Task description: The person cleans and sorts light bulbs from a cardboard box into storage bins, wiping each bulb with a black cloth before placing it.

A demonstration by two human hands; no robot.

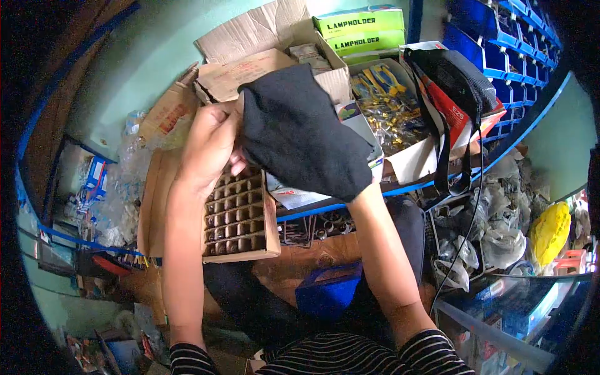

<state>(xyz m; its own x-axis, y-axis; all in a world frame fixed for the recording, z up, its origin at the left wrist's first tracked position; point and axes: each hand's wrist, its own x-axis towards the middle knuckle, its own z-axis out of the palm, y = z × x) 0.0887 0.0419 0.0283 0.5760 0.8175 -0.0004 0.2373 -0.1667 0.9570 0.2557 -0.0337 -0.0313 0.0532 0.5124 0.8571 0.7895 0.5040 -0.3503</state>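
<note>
A black cloth (300, 131) is spread out in front of me, above the boxes. My left hand (212, 144) pinches its upper left edge between thumb and fingers. The cloth covers my right hand (340, 169) down to the wrist, so those fingers are hidden. Below the cloth, on the left, sits an open cardboard box (272, 231) with a grid of small compartments holding dark round items.
Green lampholder boxes (362, 28) stand at the back. An open box holds yellow-and-blue bagged parts (384, 94). A black bag (459, 78) lies on a red box (453, 115). Blue bins (515, 62) hang at right; a blue container (328, 290) is below.
</note>
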